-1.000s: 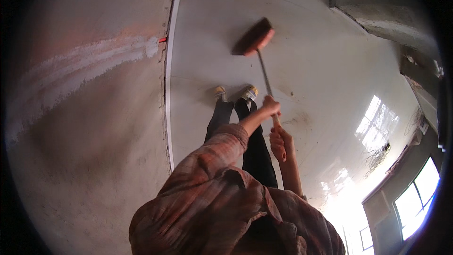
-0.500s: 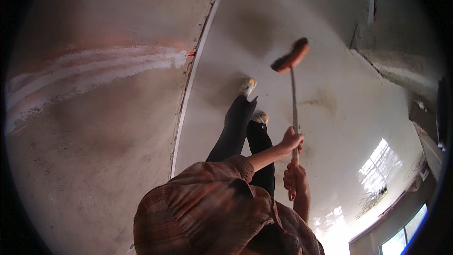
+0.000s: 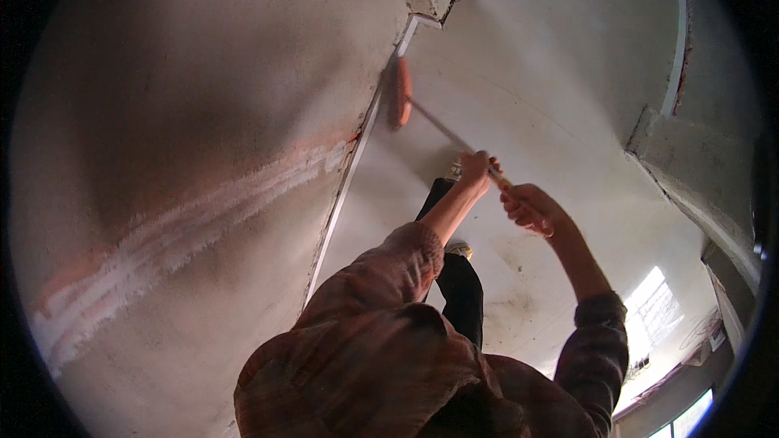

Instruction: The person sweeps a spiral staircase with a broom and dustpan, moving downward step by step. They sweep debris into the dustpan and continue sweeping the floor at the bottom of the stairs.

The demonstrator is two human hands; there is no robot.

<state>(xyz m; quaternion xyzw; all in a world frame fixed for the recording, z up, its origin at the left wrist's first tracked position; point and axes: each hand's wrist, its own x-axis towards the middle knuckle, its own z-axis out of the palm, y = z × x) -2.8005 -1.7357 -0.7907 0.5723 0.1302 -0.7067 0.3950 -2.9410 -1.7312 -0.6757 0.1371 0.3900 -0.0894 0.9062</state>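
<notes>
Both hands grip the broom handle [image 3: 454,136] — left hand [image 3: 475,172] ahead, right hand [image 3: 529,209] behind, fingers wrapped tight. The red broom head [image 3: 401,92] meets the floor [image 3: 568,73] beside the wall's base.

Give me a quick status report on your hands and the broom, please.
Left hand and right hand both gripping the broom handle. Orange broom head down beside the floor seam. Nothing in its way.

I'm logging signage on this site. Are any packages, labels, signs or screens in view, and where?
None that I can make out: only a bare concrete floor, a wall with a pale smeared streak, and both hands on a broom.
</notes>
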